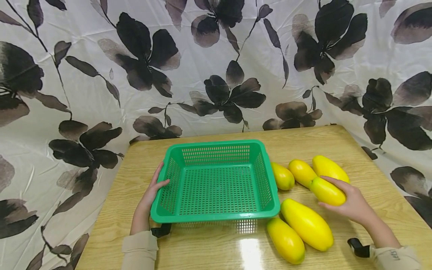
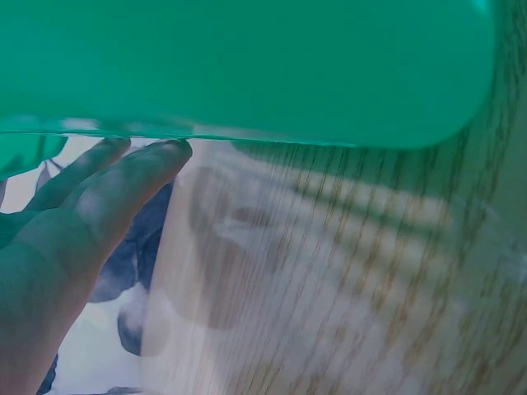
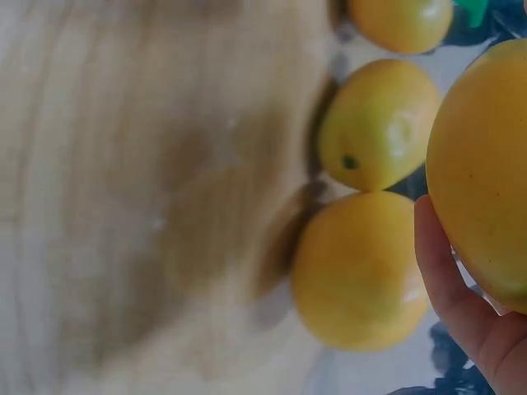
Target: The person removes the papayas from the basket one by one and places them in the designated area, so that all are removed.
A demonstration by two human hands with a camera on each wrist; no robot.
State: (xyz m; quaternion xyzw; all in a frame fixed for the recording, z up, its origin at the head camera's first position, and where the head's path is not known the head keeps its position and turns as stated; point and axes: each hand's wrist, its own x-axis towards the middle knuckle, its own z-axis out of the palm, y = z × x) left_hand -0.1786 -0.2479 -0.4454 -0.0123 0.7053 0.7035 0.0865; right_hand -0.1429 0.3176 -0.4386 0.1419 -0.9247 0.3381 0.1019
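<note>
A green plastic basket (image 1: 216, 216) with slotted walls sits on the left half of the table, nothing inside it. My left hand (image 1: 149, 197) holds its left rim, thumb over the top and fingers along the outer side; in the left wrist view two fingertips (image 2: 174, 150) meet the rim's lower edge. My right hand (image 1: 357, 204) grips a yellow mango (image 1: 326, 192) with a greenish end, thumb and fingers on opposite sides. It is held above the table, as the right wrist view shows, near two other mangoes (image 3: 380, 123).
Right of the basket, a mango (image 1: 282, 177) lies near its wall, with two more (image 1: 302, 171) behind the held one. Closer to me, a large mango (image 1: 308, 225) and a smaller one (image 1: 286, 242) lie side by side. Flower-patterned cloth (image 1: 189, 67) hangs behind the wooden table (image 1: 114, 210).
</note>
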